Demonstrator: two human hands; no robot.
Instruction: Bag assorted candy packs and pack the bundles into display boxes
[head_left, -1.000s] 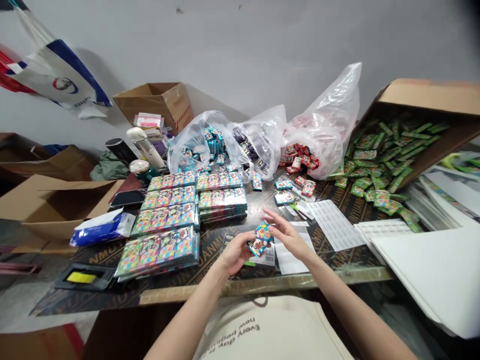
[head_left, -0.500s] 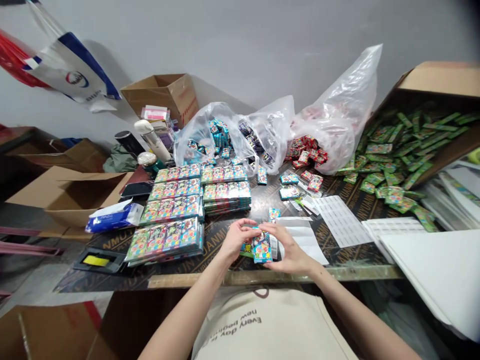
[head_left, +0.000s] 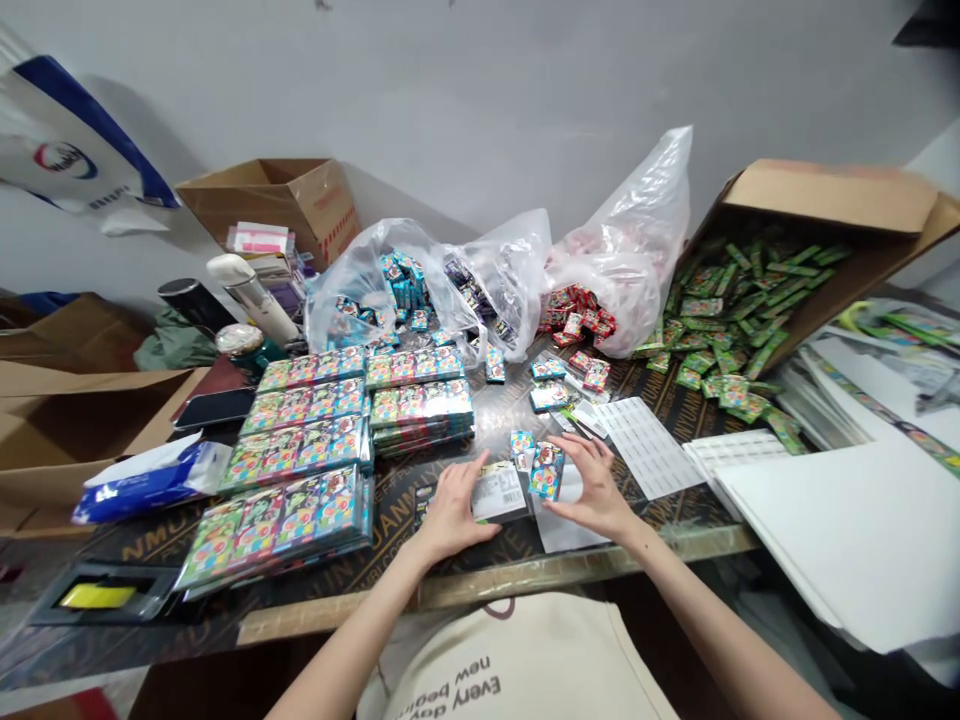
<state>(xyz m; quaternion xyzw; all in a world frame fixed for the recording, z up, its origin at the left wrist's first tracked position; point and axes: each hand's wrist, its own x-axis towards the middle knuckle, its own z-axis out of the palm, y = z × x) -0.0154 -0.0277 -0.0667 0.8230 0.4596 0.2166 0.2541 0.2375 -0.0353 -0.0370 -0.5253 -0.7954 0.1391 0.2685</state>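
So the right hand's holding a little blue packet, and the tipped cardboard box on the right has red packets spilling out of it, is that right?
Not quite: the head view shows green packets, not red ones, spilling out of the tipped cardboard box. The right hand is holding a little blue packet.

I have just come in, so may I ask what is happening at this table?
A person's right hand holds a small blue packet. The left hand is spread at the edge of a barcoded pack. Stacked packs lie to the left; plastic bags of packets stand behind, and a tipped carton spills green ones at the right.
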